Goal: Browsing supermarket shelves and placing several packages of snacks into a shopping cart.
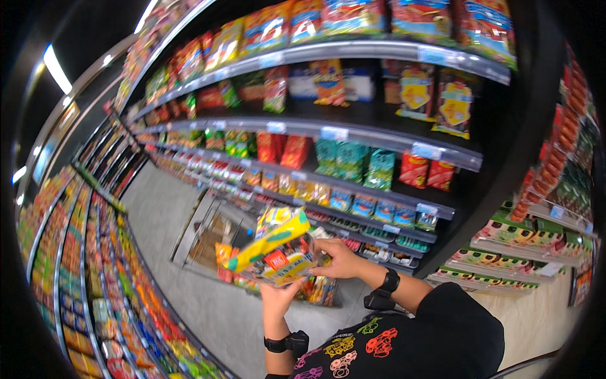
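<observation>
Between my two hands is a clear plastic tub of packaged food with a yellow-green band and printed writing, tilted. My left hand grips its lower edge, and my right hand holds its right side. Another yellow and white snack packet shows just behind the tub; whether I hold it too, I cannot tell. Beneath my hands stands a wire shopping cart with a flattened brown cardboard piece and several bright packets in it. Both my wrists wear black straps with a small device.
Store shelves with bagged snacks rise ahead, their metal edges bearing price tags. Teal bags and red bags stand on a middle shelf. Another long shelf of colourful packets runs along the left. At right are stacked green-and-pink boxes and hanging packets.
</observation>
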{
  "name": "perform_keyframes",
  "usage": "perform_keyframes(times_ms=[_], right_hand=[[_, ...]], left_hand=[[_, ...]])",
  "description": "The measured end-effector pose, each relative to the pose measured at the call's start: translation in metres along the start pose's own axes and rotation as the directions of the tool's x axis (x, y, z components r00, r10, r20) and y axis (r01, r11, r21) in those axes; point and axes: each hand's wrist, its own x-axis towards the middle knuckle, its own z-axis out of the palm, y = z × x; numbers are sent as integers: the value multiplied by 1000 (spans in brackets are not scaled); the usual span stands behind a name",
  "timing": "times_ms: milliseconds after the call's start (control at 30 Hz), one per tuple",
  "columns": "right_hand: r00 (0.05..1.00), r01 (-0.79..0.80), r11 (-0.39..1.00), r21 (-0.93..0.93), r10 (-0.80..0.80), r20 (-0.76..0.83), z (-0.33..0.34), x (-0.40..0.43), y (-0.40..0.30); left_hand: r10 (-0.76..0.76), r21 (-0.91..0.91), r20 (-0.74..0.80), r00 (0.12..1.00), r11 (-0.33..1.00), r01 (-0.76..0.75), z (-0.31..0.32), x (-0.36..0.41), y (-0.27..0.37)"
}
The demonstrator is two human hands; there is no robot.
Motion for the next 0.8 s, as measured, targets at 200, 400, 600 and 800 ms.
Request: perform_keyframes(times_ms=[200, 400, 600, 800], right_hand=[[975, -18, 980, -197, -27, -222, -146, -39, 19], [908, -31, 937, -348, -119, -403, -259, -60, 36], [808, -63, 867, -494, -246, -535, -325, -66, 64], [778, -56, 787, -614, -351, -521, -378, -43, 70]], left_hand=[[48, 223, 271, 961, 968, -111, 144, 67, -4], [253, 270, 345, 904, 896, -354, 265, 130, -15], [450, 302, 359, 818, 773, -558, 343, 175, -28], [416, 404, 530, 739, 642, -651, 392, 240, 9]])
